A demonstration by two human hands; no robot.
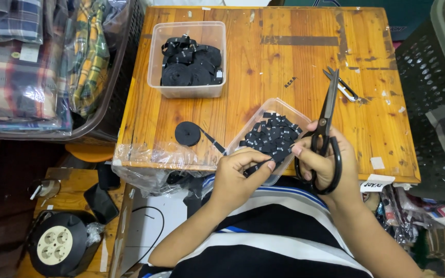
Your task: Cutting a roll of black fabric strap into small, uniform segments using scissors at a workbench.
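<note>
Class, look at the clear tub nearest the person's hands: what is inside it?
The near tub holds a heap of small cut black label pieces. Its near end is covered by the left hand, so what lies there cannot be seen.

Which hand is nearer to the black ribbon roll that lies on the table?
Left. The left hand pinches the strip running from the black ribbon roll, just right of it. The right hand holds the scissors, farther right.

Scissors (327, 135) and label strip (217, 144) in hand

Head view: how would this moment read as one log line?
left hand: pinches black ribbon | right hand: holds scissors, blades up | tub of cut labels: between hands
</note>
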